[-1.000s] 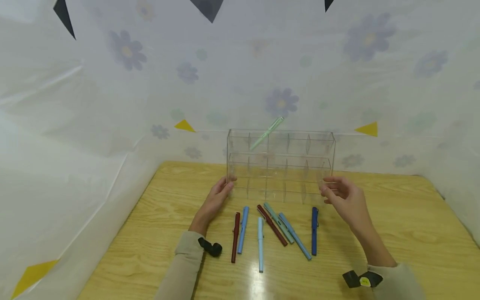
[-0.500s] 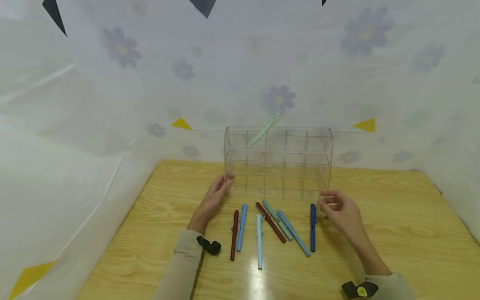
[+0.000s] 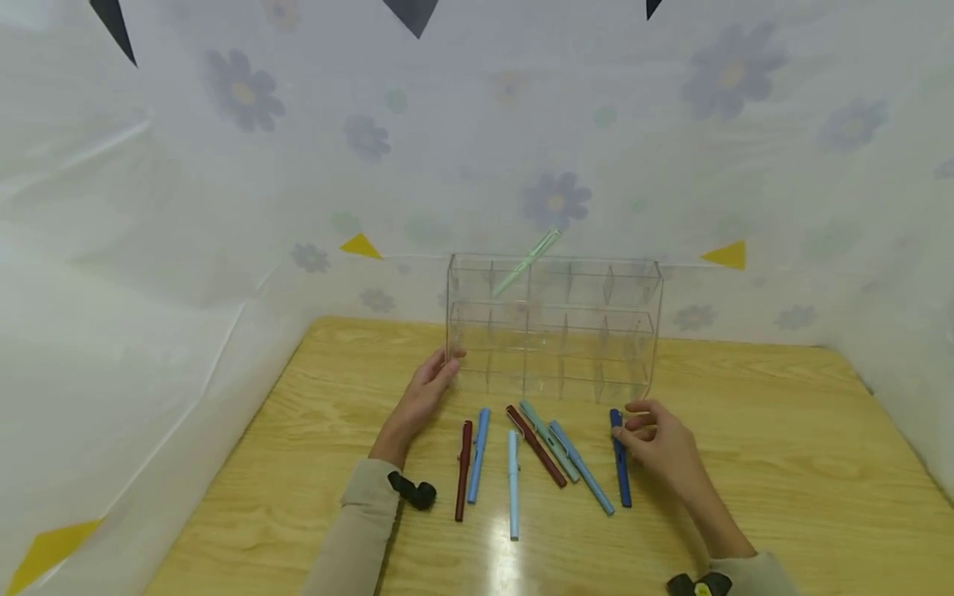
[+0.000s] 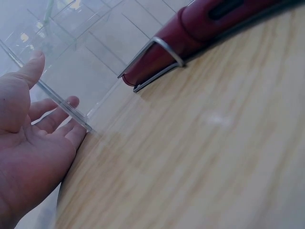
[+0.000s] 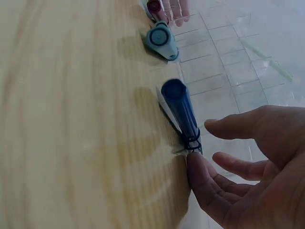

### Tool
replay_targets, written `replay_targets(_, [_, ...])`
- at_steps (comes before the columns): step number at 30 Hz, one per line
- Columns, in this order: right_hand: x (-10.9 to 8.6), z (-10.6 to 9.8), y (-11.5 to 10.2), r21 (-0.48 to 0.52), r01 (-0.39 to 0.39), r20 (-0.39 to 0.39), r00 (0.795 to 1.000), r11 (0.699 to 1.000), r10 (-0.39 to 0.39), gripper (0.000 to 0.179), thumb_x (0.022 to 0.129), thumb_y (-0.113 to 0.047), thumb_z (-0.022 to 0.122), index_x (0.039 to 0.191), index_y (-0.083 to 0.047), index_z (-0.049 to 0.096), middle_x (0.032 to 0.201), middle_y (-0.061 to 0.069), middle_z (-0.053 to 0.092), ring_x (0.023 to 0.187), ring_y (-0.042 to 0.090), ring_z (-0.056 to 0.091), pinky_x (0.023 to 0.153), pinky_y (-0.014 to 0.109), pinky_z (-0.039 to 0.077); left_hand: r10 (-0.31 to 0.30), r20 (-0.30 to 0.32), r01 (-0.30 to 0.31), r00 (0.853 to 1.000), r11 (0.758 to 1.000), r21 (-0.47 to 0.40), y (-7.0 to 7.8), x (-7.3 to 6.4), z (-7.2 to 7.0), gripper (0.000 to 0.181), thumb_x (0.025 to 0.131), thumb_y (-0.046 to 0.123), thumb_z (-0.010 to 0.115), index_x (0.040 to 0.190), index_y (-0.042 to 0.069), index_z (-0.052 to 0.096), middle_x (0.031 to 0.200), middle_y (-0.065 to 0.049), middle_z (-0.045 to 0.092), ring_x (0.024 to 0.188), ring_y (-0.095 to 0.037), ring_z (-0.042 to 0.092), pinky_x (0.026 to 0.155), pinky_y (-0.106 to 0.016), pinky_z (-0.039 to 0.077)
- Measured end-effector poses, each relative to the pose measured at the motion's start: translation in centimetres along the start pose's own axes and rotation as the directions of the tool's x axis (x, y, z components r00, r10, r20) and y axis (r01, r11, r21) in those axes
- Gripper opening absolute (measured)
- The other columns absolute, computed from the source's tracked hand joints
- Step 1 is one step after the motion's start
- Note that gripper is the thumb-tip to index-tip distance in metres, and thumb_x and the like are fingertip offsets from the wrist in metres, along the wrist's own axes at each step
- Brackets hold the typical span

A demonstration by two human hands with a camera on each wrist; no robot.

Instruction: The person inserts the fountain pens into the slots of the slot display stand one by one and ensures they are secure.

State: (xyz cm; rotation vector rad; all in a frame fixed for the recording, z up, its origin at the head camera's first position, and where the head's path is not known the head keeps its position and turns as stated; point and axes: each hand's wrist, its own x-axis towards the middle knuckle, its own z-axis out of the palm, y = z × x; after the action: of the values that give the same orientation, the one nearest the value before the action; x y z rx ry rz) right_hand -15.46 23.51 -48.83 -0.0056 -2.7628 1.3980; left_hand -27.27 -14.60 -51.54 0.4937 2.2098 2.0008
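A clear, compartmented pen rack [image 3: 551,331] stands on the table, a pale green pen [image 3: 527,263] leaning in its upper row. My left hand [image 3: 425,397] holds the rack's left side wall; in the left wrist view its thumb and fingers [image 4: 71,101] lie on either side of that panel. Just in front of the rack's right end, my right hand [image 3: 661,443] is at the dark blue pen [image 3: 622,472]. In the right wrist view one fingertip touches the dark blue pen [image 5: 181,107] near its clip, while the other fingers stand apart from it.
Several more pens lie before the rack: dark red [image 3: 464,472], blue [image 3: 479,455], light blue [image 3: 513,488], another dark red [image 3: 537,447], teal [image 3: 555,447] and a greyish blue one [image 3: 583,470]. White flowered sheeting [image 3: 477,124] surrounds the wooden table [image 3: 782,463].
My right hand has left the rack's right side and come down toward me to the dark blue pen, whose far end has swung slightly left. The left hand stays at the rack.
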Motion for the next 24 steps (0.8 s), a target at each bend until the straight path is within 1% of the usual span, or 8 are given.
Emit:
replay_targets(3, [-0.20, 0.28, -0.35, -0.052, -0.004, 0.000, 1.000, 0.999, 0.004, 0.049, 0.092, -0.018, 0.080, 0.130, 0.005, 0.059, 0.106, 0.017, 0.068, 0.086, 0.026, 0.071, 0.062, 0.027, 0.055, -0.007, 0.001, 0.007, 1.000, 1.000, -0.007, 0.03, -0.09, 0.03, 0.053, 0.110, 0.038, 0.048, 0.152, 0.005, 0.047, 0.156, -0.011, 0.046, 0.146, -0.031, 0.038, 0.113, -0.056, 0.033])
replay_targets(7, [-0.40, 0.54, -0.75, -0.093, 0.009, 0.004, 1.000, 0.996, -0.008, 0.052, 0.088, -0.017, 0.084, 0.128, 0.005, 0.060, 0.105, 0.016, 0.068, 0.085, 0.026, 0.071, 0.063, 0.026, 0.054, -0.007, 0.002, 0.007, 1.000, 1.000, -0.020, -0.03, -0.06, 0.04, 0.052, 0.111, 0.037, 0.048, 0.151, 0.003, 0.047, 0.156, -0.012, 0.045, 0.146, -0.031, 0.037, 0.113, -0.057, 0.033])
replay_targets(10, [-0.48, 0.66, -0.92, -0.115, 0.022, 0.002, 1.000, 0.993, -0.021, 0.050, 0.086, -0.013, 0.085, 0.127, 0.006, 0.061, 0.103, 0.015, 0.068, 0.084, 0.025, 0.070, 0.062, 0.026, 0.054, -0.005, 0.004, 0.005, 1.000, 1.000, -0.023, 0.02, -0.07, 0.04, 0.052, 0.111, 0.036, 0.048, 0.150, 0.003, 0.047, 0.156, -0.013, 0.045, 0.146, -0.032, 0.037, 0.113, -0.057, 0.033])
replay_targets(15, [-0.44, 0.82, -0.98, -0.141, 0.041, -0.008, 0.999, 0.989, -0.042, 0.047, 0.086, -0.008, 0.083, 0.126, 0.006, 0.063, 0.099, 0.012, 0.069, 0.080, 0.021, 0.068, 0.062, 0.025, 0.053, -0.007, 0.006, 0.007, 1.000, 1.000, -0.014, 0.21, -0.15, 0.00, 0.052, 0.110, 0.039, 0.048, 0.150, 0.005, 0.048, 0.156, -0.010, 0.045, 0.147, -0.030, 0.036, 0.115, -0.055, 0.031])
replay_targets(19, [-0.43, 0.89, -0.96, -0.146, 0.043, -0.014, 0.999, 0.988, -0.045, 0.044, 0.086, -0.005, 0.081, 0.126, 0.005, 0.064, 0.097, 0.011, 0.069, 0.079, 0.019, 0.067, 0.062, 0.025, 0.052, -0.008, 0.013, 0.009, 1.000, 1.000, -0.012, 0.23, -0.14, -0.02, 0.052, 0.110, 0.039, 0.048, 0.151, 0.006, 0.047, 0.157, -0.010, 0.044, 0.147, -0.030, 0.035, 0.116, -0.055, 0.030])
replay_targets(24, [-0.50, 0.80, -1.10, -0.121, 0.034, -0.002, 0.999, 0.992, -0.034, 0.043, 0.087, -0.004, 0.077, 0.127, 0.004, 0.064, 0.100, 0.011, 0.069, 0.081, 0.018, 0.067, 0.065, 0.025, 0.052, -0.013, 0.013, 0.013, 1.000, 1.000, -0.018, 0.21, -0.11, 0.04, 0.051, 0.111, 0.037, 0.048, 0.151, 0.005, 0.047, 0.157, -0.012, 0.044, 0.147, -0.031, 0.036, 0.116, -0.056, 0.030])
